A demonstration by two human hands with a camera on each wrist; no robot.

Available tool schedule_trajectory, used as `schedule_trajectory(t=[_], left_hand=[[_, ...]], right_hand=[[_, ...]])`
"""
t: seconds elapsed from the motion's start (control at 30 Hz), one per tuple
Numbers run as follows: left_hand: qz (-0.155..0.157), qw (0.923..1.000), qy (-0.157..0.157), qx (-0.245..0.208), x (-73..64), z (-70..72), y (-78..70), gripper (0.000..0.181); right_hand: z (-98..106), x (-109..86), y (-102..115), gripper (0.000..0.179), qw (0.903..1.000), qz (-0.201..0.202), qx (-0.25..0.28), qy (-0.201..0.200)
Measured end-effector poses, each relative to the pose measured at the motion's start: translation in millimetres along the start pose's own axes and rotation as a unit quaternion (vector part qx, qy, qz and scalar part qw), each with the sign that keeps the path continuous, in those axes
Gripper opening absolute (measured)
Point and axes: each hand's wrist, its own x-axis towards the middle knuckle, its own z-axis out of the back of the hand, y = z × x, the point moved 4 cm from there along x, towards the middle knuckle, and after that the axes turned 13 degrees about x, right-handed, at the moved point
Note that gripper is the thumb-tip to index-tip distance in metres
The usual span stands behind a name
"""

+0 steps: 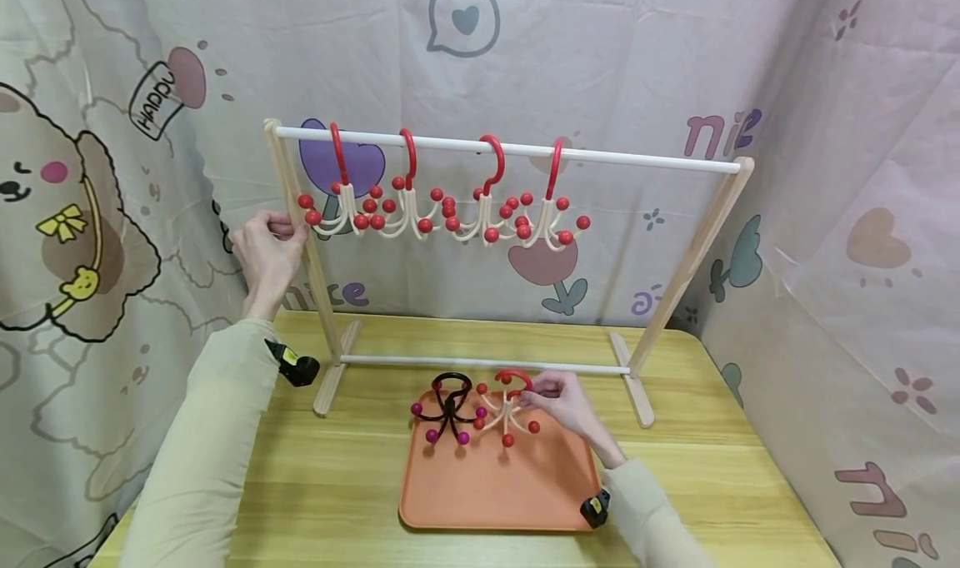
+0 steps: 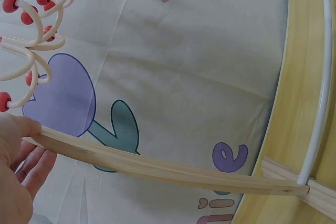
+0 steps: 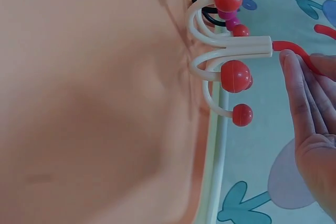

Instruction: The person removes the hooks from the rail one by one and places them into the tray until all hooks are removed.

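Observation:
My left hand (image 1: 268,250) pinches the left wooden post (image 2: 131,158) of a rack, beside the leftmost hanging hook. With thumb and fingers my right hand (image 1: 561,397) holds the red hook of a cream multi-arm hanger (image 3: 247,46) tipped with red balls. That hanger is upright over the back part of an orange tray (image 1: 498,501). Just left of it stands a black hanger (image 1: 450,410) with magenta balls, also at the tray's back. Several red-and-cream hangers (image 1: 408,206) hang by their hooks from the rack's white top bar (image 1: 637,158).
The rack's right post (image 1: 690,268) leans up from a wooden foot (image 1: 633,385). A white lower bar (image 1: 480,363) runs between the feet, behind the tray. Patterned cloth (image 1: 465,60) surrounds the wood-grain table (image 1: 322,476) at the back and sides.

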Motion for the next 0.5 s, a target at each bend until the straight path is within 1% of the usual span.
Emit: schedule_trajectory(t=[0.27, 0.5], left_hand=[[0.004, 1.0000, -0.003, -0.003, -0.7, 0.2, -1.9, 0.027], [0.008, 0.9999, 0.011, -0.004, -1.2, 0.1, -1.4, 0.029]], right_hand=[[-4.4, 1.6, -7.2, 0.023, 0.9997, -0.021, 0.011, 0.001], [-7.1, 2.3, -9.6, 0.024, 0.9993, -0.034, 0.016, 0.002]])
